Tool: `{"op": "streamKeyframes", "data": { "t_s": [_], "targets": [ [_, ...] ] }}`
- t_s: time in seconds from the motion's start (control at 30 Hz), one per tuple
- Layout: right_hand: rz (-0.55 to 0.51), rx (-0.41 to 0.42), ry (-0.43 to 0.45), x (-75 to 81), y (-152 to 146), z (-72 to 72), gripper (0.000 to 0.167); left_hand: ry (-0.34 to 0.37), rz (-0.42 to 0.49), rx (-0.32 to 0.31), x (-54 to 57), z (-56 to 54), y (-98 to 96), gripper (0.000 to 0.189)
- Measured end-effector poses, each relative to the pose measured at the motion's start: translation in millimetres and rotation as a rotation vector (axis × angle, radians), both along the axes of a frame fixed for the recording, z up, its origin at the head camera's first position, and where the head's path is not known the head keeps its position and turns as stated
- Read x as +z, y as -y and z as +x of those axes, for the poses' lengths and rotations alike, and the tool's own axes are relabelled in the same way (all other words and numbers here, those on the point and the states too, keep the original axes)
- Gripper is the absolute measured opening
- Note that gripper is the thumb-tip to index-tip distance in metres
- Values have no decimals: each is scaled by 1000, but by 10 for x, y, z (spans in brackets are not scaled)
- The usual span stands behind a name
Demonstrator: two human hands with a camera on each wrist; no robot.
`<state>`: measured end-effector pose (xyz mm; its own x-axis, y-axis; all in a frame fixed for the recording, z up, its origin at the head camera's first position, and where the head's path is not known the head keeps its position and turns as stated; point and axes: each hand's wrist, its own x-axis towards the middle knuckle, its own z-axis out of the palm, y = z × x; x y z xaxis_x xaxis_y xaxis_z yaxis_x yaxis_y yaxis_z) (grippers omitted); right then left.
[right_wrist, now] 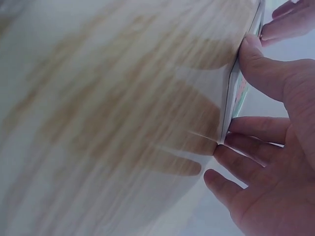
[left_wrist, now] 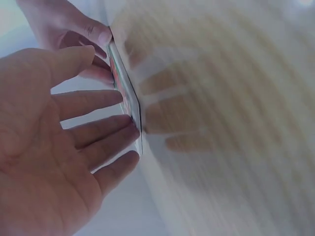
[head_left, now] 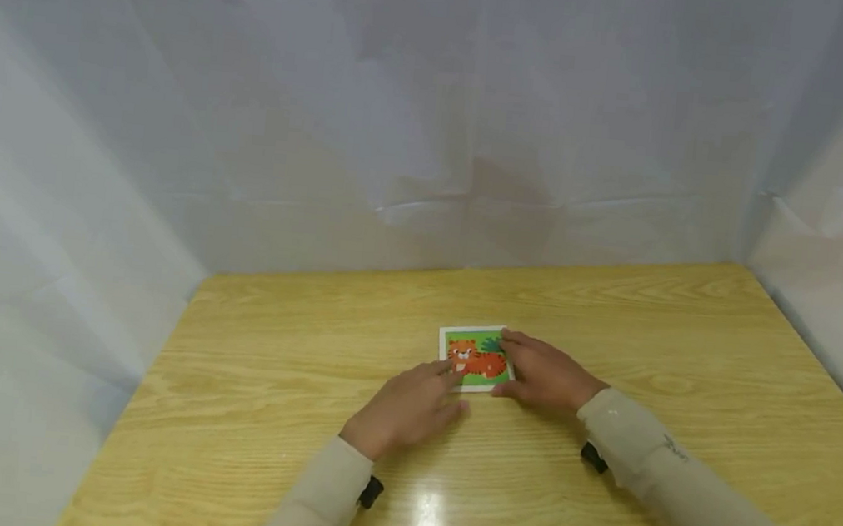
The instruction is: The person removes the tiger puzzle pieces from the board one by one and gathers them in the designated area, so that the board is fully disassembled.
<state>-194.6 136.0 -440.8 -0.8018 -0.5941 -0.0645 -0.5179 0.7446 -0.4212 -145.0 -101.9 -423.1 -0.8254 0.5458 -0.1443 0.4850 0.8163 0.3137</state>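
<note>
A square picture card (head_left: 485,375) with a white border and an orange tiger on green lies flat on the wooden table (head_left: 268,383). My right hand (head_left: 550,377) holds its right side, fingers at the far corner and thumb near the front corner. In the right wrist view, that thumb (right_wrist: 253,49) and the fingers meet the card's edge. Over the card's front left part, my left hand (head_left: 409,404) reaches with fairly straight fingers. Their tips touch the card (left_wrist: 129,93) in the left wrist view. The fingers cover part of the picture.
A pale sheet (head_left: 433,130) hangs behind the table, and similar sheets (head_left: 38,263) stand along the left and right sides. Dark bands or straps (head_left: 370,492) show at both wrists below the light sleeves (head_left: 674,469).
</note>
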Motion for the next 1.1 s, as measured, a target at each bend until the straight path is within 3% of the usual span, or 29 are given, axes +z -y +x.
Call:
{"op": "streamKeyframes", "data": {
  "t_s": [0.23, 0.6, 0.87, 1.1],
  "targets": [
    [16, -5, -7, 22, 23, -10, 75, -10, 75, 57, 32, -146, 29, 45],
    [23, -20, -6, 17, 47, -24, 74, -42, 217, 226, 69, -389, 11, 41],
    [41, -32, -19, 5, 29, -34, 74, 4, 291, 328, 2, -526, -57, 38],
    [31, -42, -14, -3, 12, -29, 75, 27, 358, 399, -58, -624, -121, 19]
  ]
}}
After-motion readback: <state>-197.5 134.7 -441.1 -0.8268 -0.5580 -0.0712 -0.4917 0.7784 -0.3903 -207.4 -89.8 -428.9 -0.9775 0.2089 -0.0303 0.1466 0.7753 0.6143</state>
